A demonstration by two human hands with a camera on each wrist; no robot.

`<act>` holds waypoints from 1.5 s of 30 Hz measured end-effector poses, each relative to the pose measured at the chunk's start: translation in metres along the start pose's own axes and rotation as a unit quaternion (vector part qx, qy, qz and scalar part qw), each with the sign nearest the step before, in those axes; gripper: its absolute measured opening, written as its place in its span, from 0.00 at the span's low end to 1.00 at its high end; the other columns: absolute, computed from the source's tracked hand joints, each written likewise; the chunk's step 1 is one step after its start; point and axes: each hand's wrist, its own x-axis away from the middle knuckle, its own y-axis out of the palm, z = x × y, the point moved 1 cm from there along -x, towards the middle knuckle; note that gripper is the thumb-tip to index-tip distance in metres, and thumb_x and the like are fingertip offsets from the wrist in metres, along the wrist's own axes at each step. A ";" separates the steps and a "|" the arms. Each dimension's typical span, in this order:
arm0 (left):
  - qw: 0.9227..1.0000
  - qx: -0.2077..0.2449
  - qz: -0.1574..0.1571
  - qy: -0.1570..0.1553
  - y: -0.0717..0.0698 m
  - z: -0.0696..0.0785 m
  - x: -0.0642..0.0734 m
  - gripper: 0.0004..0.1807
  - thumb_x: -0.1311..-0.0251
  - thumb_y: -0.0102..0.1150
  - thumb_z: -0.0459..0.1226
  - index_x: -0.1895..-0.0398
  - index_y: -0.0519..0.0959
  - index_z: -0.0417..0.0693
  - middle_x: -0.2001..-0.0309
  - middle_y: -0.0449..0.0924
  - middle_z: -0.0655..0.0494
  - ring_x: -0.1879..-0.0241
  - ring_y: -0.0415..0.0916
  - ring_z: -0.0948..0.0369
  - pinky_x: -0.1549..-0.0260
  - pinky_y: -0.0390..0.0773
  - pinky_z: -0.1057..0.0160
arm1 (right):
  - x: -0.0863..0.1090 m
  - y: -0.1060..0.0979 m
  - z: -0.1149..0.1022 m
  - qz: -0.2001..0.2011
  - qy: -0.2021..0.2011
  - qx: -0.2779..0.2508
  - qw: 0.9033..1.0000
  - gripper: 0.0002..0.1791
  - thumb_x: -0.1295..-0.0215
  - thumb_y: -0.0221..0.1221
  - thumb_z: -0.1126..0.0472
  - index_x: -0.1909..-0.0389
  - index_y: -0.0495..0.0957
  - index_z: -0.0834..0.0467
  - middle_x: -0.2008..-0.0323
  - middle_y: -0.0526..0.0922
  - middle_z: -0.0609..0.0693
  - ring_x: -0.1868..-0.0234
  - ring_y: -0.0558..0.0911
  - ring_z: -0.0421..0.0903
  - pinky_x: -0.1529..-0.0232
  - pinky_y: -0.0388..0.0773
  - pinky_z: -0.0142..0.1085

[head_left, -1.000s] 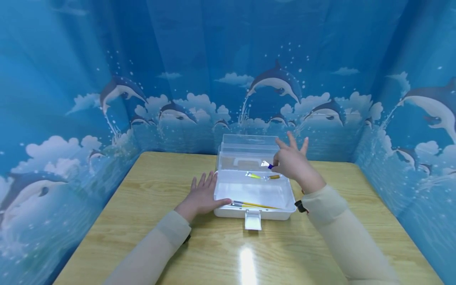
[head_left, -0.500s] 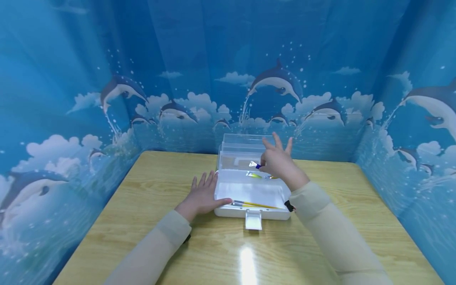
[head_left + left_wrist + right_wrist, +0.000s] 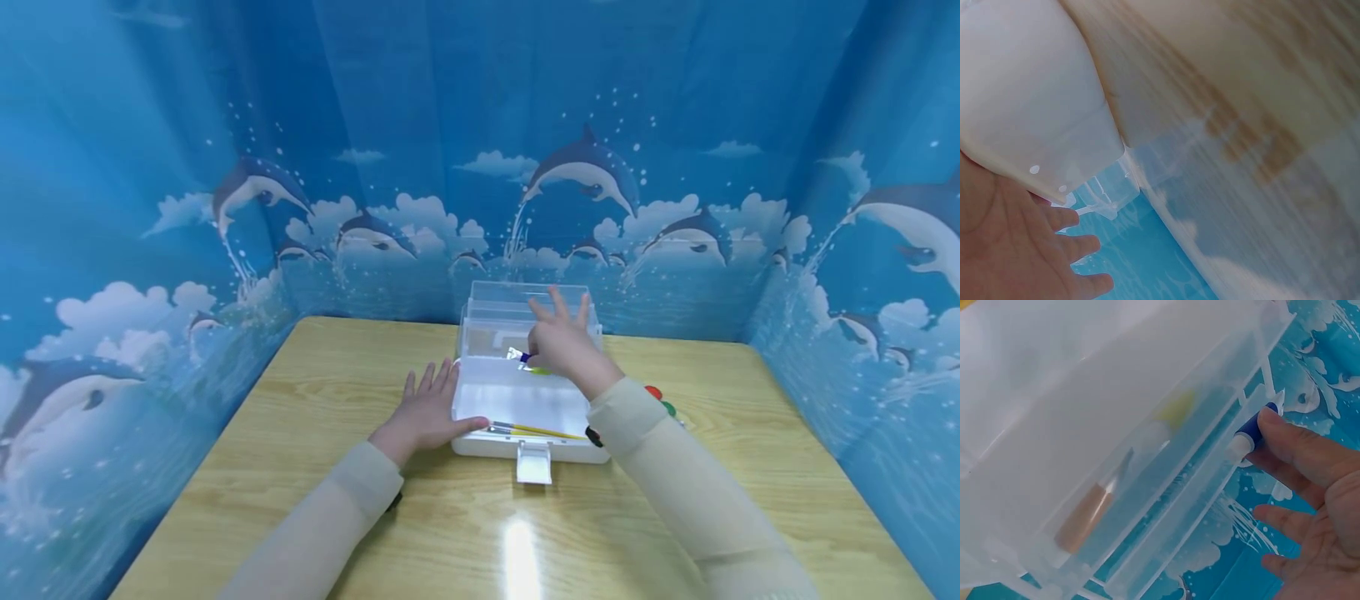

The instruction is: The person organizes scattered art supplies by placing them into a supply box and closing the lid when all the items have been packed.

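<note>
A white plastic storage box (image 3: 487,449) stands with its clear tiered trays swung up at the back. My right hand (image 3: 564,343) pinches a small blue paint tube (image 3: 1254,430) with a white cap between thumb and forefinger, its other fingers spread. That tube is held over the clear upper tray (image 3: 1166,519). Behind the tray wall in the right wrist view lie a yellow tube (image 3: 1177,409) and a brown one (image 3: 1087,515). My left hand (image 3: 426,417) rests against the box's left side, fingers straight, thumb over the front left corner.
Several thin paintbrushes (image 3: 542,431) with yellow handles lie along the front inside the box. An unfastened latch (image 3: 533,463) hangs at the front. On the wooden table (image 3: 360,346), red (image 3: 653,392) and green (image 3: 668,408) round things sit right of the box. A dolphin-print curtain (image 3: 420,125) surrounds the table.
My right hand has moved left and slightly down over the trays with the blue paint tube. The red and green things have come into view behind its sleeve. The left hand has stayed put.
</note>
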 end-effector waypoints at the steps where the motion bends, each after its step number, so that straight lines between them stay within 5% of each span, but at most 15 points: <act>1: 1.000 -0.001 0.000 0.001 0.000 0.000 0.000 0.62 0.42 0.45 0.75 0.19 0.38 0.47 0.19 0.33 0.49 0.21 0.29 0.45 0.28 0.27 0.39 | -0.001 0.001 -0.001 -0.001 -0.002 0.002 1.000 0.06 0.45 0.74 0.53 0.76 0.87 0.46 0.22 0.54 0.54 0.21 0.31 0.62 0.38 0.12 0.69; 30: 1.000 -0.004 0.000 0.009 0.000 -0.001 0.000 0.61 0.41 0.45 0.75 0.19 0.38 0.46 0.19 0.33 0.47 0.21 0.30 0.44 0.28 0.27 0.38 | -0.023 0.025 -0.014 -0.041 -0.021 0.025 0.999 0.09 0.42 0.71 0.51 0.78 0.84 0.43 0.22 0.54 0.55 0.22 0.32 0.63 0.39 0.12 0.70; 45: 1.000 -0.014 -0.008 -0.001 -0.002 0.001 0.001 0.65 0.47 0.38 0.80 0.19 0.36 0.48 0.19 0.32 0.49 0.21 0.29 0.46 0.28 0.28 0.39 | -0.017 0.015 -0.010 -0.042 -0.002 -0.007 0.999 0.06 0.44 0.73 0.54 0.76 0.85 0.42 0.22 0.53 0.53 0.22 0.30 0.62 0.41 0.07 0.66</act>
